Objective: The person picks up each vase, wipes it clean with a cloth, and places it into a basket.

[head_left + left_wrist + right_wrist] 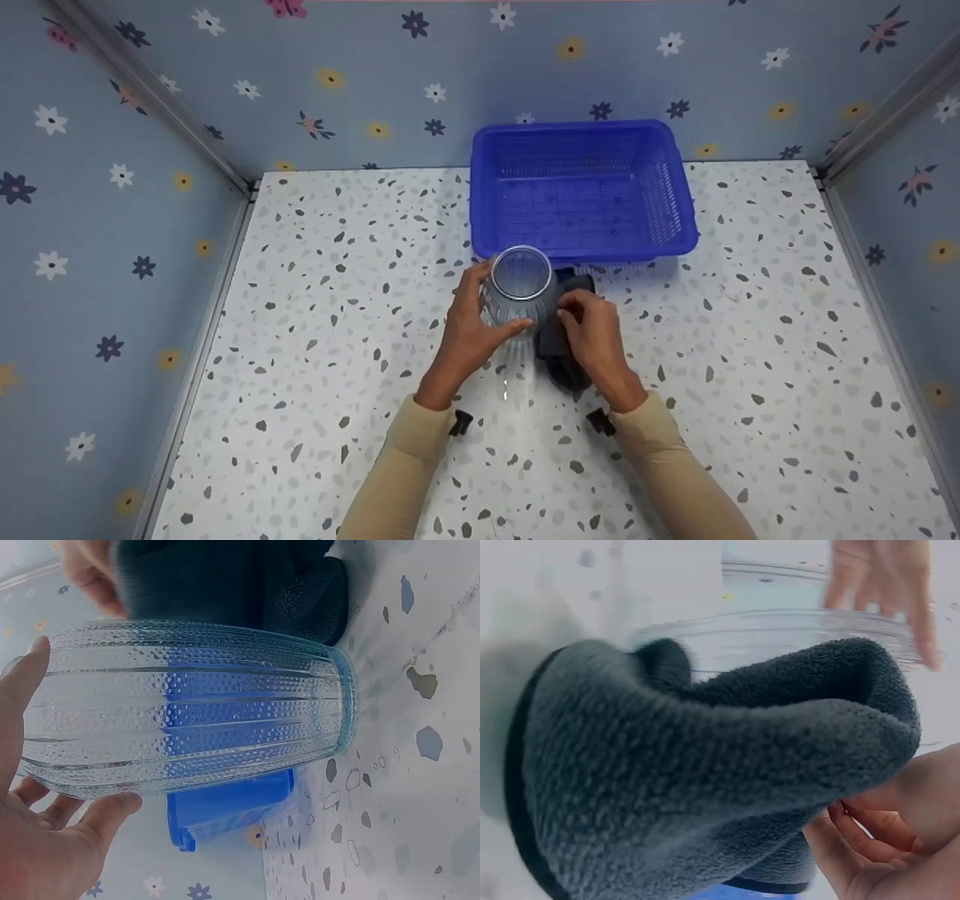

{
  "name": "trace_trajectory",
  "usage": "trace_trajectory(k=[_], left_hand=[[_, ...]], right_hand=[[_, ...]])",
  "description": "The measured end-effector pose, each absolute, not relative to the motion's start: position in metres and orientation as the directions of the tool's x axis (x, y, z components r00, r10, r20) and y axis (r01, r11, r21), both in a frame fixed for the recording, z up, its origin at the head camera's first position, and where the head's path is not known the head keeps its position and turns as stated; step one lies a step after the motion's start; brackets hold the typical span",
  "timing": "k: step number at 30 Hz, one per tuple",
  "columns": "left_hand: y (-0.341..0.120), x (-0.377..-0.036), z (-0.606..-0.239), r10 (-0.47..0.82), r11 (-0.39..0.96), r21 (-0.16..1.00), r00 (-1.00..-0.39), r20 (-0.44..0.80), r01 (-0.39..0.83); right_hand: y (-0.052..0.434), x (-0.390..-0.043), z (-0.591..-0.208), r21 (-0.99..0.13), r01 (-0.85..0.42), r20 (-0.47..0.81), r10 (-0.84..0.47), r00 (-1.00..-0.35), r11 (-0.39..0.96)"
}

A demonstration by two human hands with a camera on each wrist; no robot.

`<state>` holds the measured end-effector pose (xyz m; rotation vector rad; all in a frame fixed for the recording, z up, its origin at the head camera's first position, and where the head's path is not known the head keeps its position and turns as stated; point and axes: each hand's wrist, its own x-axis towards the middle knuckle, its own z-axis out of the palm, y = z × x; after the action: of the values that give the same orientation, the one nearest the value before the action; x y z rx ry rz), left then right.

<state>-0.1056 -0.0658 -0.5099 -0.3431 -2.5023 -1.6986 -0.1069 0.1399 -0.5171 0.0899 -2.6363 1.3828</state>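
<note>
A clear ribbed glass vase (519, 306) stands on the speckled tabletop, its round mouth facing up. My left hand (474, 324) grips it near the top, thumb on the near side and fingers round the far left. Dimpled texture runs between the ribs in the left wrist view, and the narrower base (343, 701) meets the table. On the vase's right hangs a dark grey fleecy cloth (705, 757), folded over, with a black edge. My right hand (598, 330) pinches its upper part between thumb and fingers. Whether the cloth touches the glass I cannot tell.
Just behind the vase, a blue plastic basket (484, 195) with perforated sides stands against the back wall. Flower-patterned panels (322, 105) close off the back, left and right of the white speckled table (337, 300).
</note>
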Motion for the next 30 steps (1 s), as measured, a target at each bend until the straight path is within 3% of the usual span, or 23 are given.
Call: trace_trajectory(k=[7, 14, 30], left_hand=[[-0.066, -0.105, -0.511, 0.127, 0.343, 0.910, -0.971, 0.202, 0.235], [-0.067, -0.104, -0.512, 0.127, 0.354, 0.906, -0.971, 0.200, 0.233], [-0.066, -0.106, -0.511, 0.133, 0.337, 0.912, -0.971, 0.201, 0.235]], right_hand=[[0.137, -0.111, -0.542, -0.760, -0.102, 0.131, -0.003, -0.991, 0.642], [0.138, -0.111, -0.541, -0.768, -0.084, 0.108, -0.002, -0.994, 0.635], [0.137, -0.102, -0.486, -0.833, -0.192, 0.260, 0.060, -0.964, 0.519]])
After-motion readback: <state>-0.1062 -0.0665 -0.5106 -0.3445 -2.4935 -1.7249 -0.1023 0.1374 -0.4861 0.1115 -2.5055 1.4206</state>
